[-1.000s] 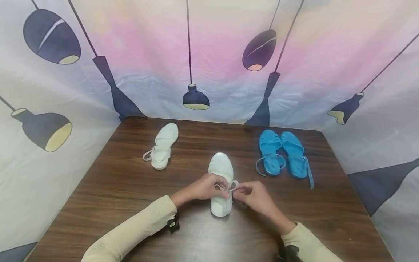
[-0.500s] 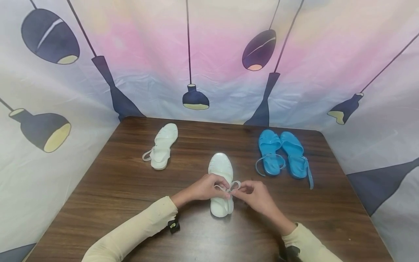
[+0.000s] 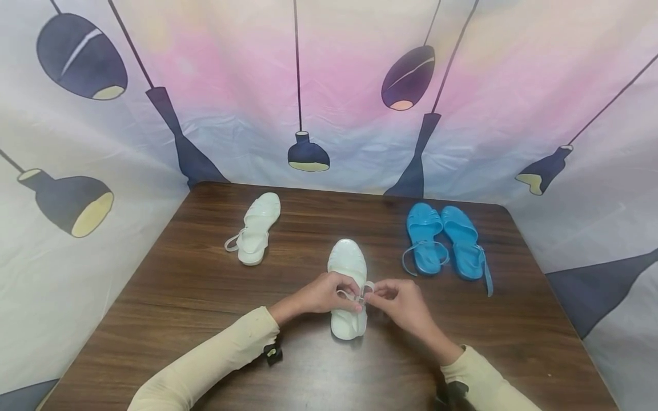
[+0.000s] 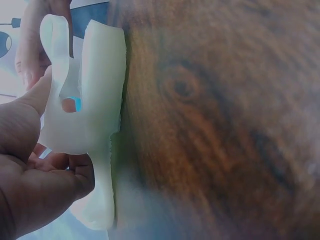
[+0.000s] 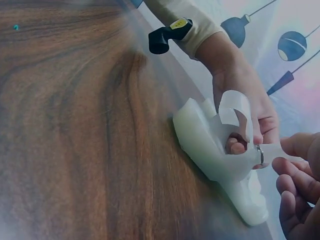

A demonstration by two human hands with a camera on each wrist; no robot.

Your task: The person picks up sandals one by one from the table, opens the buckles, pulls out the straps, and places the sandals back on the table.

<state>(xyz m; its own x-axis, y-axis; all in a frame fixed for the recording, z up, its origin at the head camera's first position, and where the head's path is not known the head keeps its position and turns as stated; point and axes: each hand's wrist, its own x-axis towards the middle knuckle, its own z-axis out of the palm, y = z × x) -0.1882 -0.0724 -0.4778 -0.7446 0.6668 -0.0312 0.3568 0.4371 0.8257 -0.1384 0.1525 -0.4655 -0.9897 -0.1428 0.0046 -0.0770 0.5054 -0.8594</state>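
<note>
A white sandal lies in the middle of the table, toe away from me. My left hand reaches over it from the left, its thumb and fingers pinching the ankle strap by the buckle. On the other side my right hand pinches the strap end between thumb and forefinger. In the right wrist view a small metal buckle shows between the two hands, with the strap end running from it into my right fingers. The rest of the strap arches above the heel.
A second white sandal lies at the back left, its strap hanging out to the left. Two blue sandals lie side by side at the back right. A lamp-patterned cloth hangs behind the brown table.
My right hand moved in toward the buckle, then drew back slightly to the right with the strap end. The strap loop widened, then narrowed. My left hand has hardly moved.
</note>
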